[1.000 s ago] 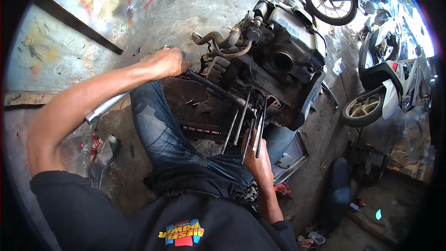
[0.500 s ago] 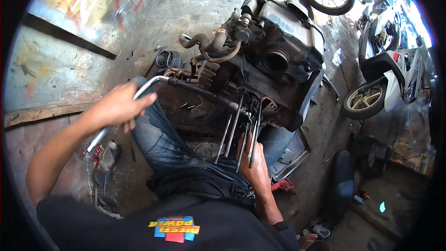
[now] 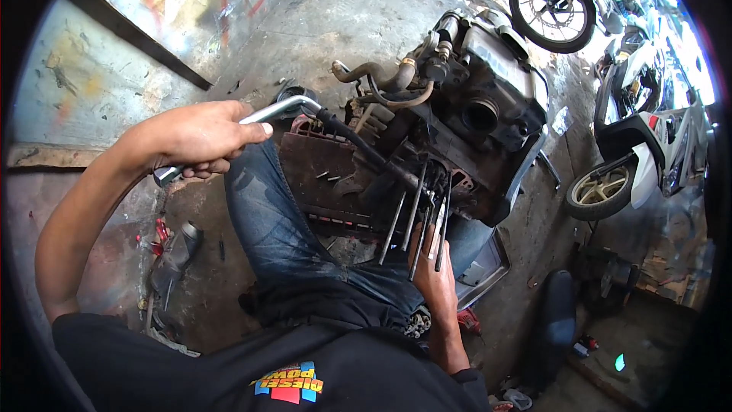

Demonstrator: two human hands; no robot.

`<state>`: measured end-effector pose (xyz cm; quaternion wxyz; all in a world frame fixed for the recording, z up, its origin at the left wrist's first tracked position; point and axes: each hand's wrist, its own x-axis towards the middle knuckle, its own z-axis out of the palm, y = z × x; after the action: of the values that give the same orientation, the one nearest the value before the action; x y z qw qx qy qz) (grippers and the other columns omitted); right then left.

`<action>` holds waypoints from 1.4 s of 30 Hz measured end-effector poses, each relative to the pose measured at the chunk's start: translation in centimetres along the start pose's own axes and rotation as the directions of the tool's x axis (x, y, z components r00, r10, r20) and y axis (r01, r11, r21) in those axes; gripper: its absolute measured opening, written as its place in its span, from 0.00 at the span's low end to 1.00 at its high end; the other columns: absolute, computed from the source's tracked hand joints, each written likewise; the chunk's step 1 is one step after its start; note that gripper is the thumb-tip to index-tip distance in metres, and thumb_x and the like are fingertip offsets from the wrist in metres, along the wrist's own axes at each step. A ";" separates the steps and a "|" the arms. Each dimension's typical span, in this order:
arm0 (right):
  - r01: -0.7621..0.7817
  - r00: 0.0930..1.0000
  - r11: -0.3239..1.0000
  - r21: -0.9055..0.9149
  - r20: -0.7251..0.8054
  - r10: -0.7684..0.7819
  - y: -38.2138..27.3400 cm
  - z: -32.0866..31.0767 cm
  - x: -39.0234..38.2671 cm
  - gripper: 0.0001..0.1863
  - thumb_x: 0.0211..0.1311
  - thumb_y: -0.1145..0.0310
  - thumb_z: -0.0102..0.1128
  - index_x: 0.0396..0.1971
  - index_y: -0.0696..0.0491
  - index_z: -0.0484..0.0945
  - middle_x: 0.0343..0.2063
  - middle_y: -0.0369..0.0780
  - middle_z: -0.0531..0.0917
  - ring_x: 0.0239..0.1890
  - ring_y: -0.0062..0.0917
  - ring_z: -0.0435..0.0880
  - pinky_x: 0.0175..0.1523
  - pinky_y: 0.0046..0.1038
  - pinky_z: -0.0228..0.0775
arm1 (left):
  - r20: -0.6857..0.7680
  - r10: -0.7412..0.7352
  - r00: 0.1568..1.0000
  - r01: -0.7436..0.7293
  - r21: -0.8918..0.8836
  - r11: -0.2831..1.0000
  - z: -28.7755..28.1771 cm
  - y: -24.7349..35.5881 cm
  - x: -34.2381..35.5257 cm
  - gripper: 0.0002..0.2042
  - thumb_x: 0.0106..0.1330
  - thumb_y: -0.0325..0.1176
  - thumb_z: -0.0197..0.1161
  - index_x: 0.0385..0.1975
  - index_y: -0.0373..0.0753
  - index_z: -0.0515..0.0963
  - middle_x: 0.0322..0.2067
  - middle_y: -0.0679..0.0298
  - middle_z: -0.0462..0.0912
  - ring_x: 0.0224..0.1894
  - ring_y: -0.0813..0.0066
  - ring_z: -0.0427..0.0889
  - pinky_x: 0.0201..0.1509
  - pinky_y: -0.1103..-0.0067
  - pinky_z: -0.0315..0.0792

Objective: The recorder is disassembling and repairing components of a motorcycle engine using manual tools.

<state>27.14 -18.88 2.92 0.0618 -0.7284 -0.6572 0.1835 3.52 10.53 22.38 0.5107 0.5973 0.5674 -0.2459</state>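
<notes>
Partly, the steel bar (image 3: 280,109) is covered by the left hand (image 3: 197,137), with its bent end and its lower tip left in sight on either side. Where the dark shaft (image 3: 354,140) joined to that bar meets the engine (image 3: 455,133), the contact is lost in shadow among dark parts. The fingertips of the right hand (image 3: 436,271) are hidden behind thin rods (image 3: 394,220), and the rims of the view are cut off in black.

The bar is gripped by the left hand, its fingers curled underneath and its thumb laid along the top. The right hand is held up against the rods at the near side of the engine; whether anything is pinched there, or how far its fingers are parted, cannot be told.

The engine is set on the floor (image 3: 313,38) in front of the person, between the jeans-clad knees. The left hand is hung above the left knee (image 3: 258,160), with the wall (image 3: 76,118) rising farther left. On the right, a tray (image 3: 486,287) is placed just beside the right leg, and a strip of floor is left between the engine and a parked scooter (image 3: 648,137).
</notes>
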 end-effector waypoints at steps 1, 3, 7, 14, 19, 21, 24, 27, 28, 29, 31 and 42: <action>0.004 1.000 1.000 0.000 -0.005 -0.004 0.1 0.2 0.0 0.23 0.59 0.76 0.52 0.55 0.65 0.71 0.53 0.58 0.72 0.54 0.43 0.73 0.55 0.35 0.72 | -0.012 0.017 1.000 -0.016 0.036 0.999 -0.1 0.0 -0.1 0.17 0.74 0.46 0.51 0.45 0.36 0.67 0.15 0.69 0.66 0.11 0.83 0.64 0.15 0.79 0.62; -0.003 1.000 1.000 -0.026 0.006 0.003 0.0 0.4 -0.2 0.23 0.58 0.77 0.51 0.56 0.65 0.71 0.54 0.58 0.71 0.57 0.44 0.72 0.58 0.35 0.72 | -0.135 0.276 0.952 -0.236 0.256 0.937 0.5 -3.9 2.6 0.18 0.73 0.47 0.52 0.44 0.34 0.68 0.18 0.66 0.70 0.16 0.78 0.69 0.21 0.75 0.66; -0.075 0.996 0.995 0.067 0.047 0.072 -0.1 -0.1 -0.1 0.25 0.59 0.77 0.50 0.58 0.64 0.69 0.56 0.59 0.70 0.60 0.44 0.70 0.60 0.35 0.71 | -0.249 0.350 0.903 -0.269 0.310 0.912 3.3 -4.3 0.5 0.18 0.69 0.43 0.56 0.42 0.30 0.72 0.30 0.51 0.78 0.35 0.61 0.78 0.45 0.67 0.71; 0.120 0.928 0.992 -0.033 -0.352 -0.124 -0.7 -0.7 0.8 0.10 0.59 0.83 0.54 0.41 0.62 0.71 0.30 0.51 0.74 0.33 0.47 0.73 0.40 0.42 0.65 | -0.290 0.324 0.901 -0.256 0.250 0.934 3.7 -5.7 0.9 0.19 0.66 0.42 0.59 0.40 0.28 0.72 0.30 0.48 0.78 0.35 0.61 0.78 0.43 0.66 0.70; 0.076 0.938 0.995 0.065 -0.342 -0.050 -1.3 -1.5 1.1 0.10 0.59 0.83 0.55 0.41 0.63 0.71 0.29 0.51 0.74 0.31 0.46 0.73 0.39 0.41 0.65 | -0.424 0.412 0.807 -0.378 0.165 0.911 6.8 -9.3 3.8 0.18 0.66 0.43 0.59 0.41 0.31 0.72 0.26 0.52 0.78 0.29 0.67 0.76 0.36 0.67 0.69; 0.062 0.947 0.990 0.126 -0.321 -0.018 -1.4 -1.7 1.0 0.12 0.58 0.83 0.56 0.42 0.63 0.71 0.28 0.51 0.74 0.30 0.45 0.72 0.38 0.41 0.65 | -0.453 0.484 0.748 -0.511 0.071 0.857 8.4 -11.0 5.9 0.16 0.66 0.41 0.61 0.42 0.33 0.71 0.20 0.61 0.75 0.22 0.74 0.72 0.28 0.72 0.66; 0.095 0.933 0.995 0.006 -0.350 -0.087 -1.5 -0.9 0.9 0.19 0.57 0.84 0.56 0.50 0.66 0.69 0.31 0.51 0.75 0.29 0.42 0.72 0.37 0.39 0.66 | -0.579 0.494 0.648 -0.603 0.006 0.798 11.8 -14.9 10.8 0.15 0.65 0.39 0.63 0.41 0.34 0.70 0.15 0.66 0.70 0.17 0.79 0.67 0.23 0.77 0.62; 0.121 0.939 0.992 -0.039 -0.319 -0.127 -1.6 -1.4 0.7 0.23 0.56 0.85 0.57 0.53 0.68 0.67 0.34 0.51 0.75 0.29 0.40 0.72 0.37 0.38 0.66 | -0.628 0.549 0.551 -0.649 0.091 0.755 13.1 -15.7 13.4 0.16 0.67 0.41 0.62 0.41 0.33 0.70 0.16 0.63 0.72 0.17 0.77 0.72 0.24 0.76 0.65; 0.103 0.941 0.994 -0.043 -0.318 -0.111 -1.7 -1.5 0.8 0.23 0.56 0.85 0.57 0.53 0.68 0.67 0.34 0.51 0.75 0.29 0.40 0.72 0.37 0.38 0.66 | -0.637 0.564 0.526 -0.647 0.131 0.751 13.2 -15.7 13.7 0.18 0.68 0.42 0.61 0.41 0.32 0.70 0.16 0.61 0.74 0.18 0.74 0.76 0.25 0.76 0.69; 0.080 0.950 0.997 -0.013 -0.302 -0.080 -1.6 -1.6 0.9 0.23 0.55 0.85 0.58 0.53 0.68 0.67 0.35 0.51 0.75 0.29 0.39 0.72 0.37 0.38 0.66 | -0.629 0.572 0.526 -0.657 0.127 0.743 13.3 -15.5 14.0 0.18 0.68 0.42 0.61 0.41 0.32 0.70 0.16 0.61 0.74 0.18 0.74 0.76 0.25 0.76 0.69; 0.050 0.956 0.999 0.013 -0.289 -0.045 -1.6 -2.0 0.8 0.23 0.55 0.85 0.58 0.53 0.69 0.67 0.35 0.51 0.75 0.30 0.39 0.72 0.37 0.37 0.67 | -0.665 0.556 0.499 -0.678 0.100 0.728 13.4 -15.2 14.2 0.19 0.69 0.45 0.60 0.40 0.32 0.69 0.17 0.60 0.74 0.18 0.73 0.77 0.24 0.75 0.69; 0.081 0.949 0.997 -0.021 -0.305 -0.083 -1.7 -1.8 1.3 0.15 0.57 0.84 0.56 0.45 0.67 0.71 0.29 0.53 0.76 0.27 0.45 0.73 0.33 0.41 0.65 | -0.224 0.545 0.808 -0.550 -0.620 0.560 6.0 -6.5 16.2 0.21 0.74 0.54 0.47 0.42 0.40 0.73 0.21 0.70 0.74 0.11 0.89 0.64 0.11 0.89 0.56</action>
<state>26.27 -17.08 4.91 0.1673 -0.7204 -0.6701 0.0632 2.99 11.02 3.95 0.7359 0.5242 0.4041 0.1428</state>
